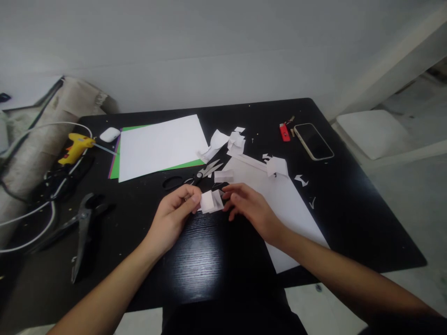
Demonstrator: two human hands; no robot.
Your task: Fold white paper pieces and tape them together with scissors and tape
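Between my left hand (179, 208) and right hand (249, 204) is the folded paper (211, 202), pinched in the left; the right, half open, is by its edge, touch unclear. Scissors (200, 175) lie just beyond, a sheet (296, 222) to the right.

Beyond your grip to the right, you have a smartphone (314, 141) and red lighter (284, 132); to its left, pliers (84, 225), a yellow glue gun (75, 148) and white earbud case (109, 135).
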